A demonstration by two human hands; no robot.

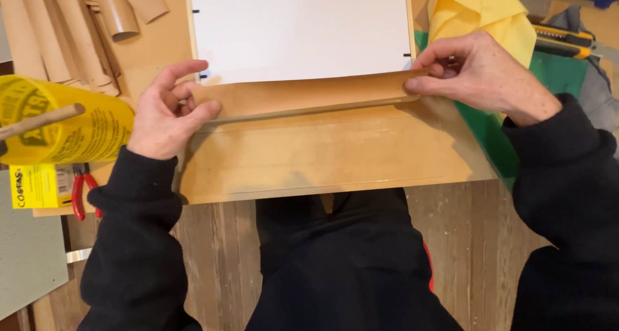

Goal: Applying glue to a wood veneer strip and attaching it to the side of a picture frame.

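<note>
Brown tape strip could go down crooked

The left hand pinches the strip of brown paper tape at 9 o'clock, the right hand at 3, fingers clamped on each end. It lies along the white sheet's lower edge on the wooden board. Uneven pull (one end slipping) would likely skew or wrinkle it

Single head-worn view, steeply downward and close over the wooden board at lap level
</note>
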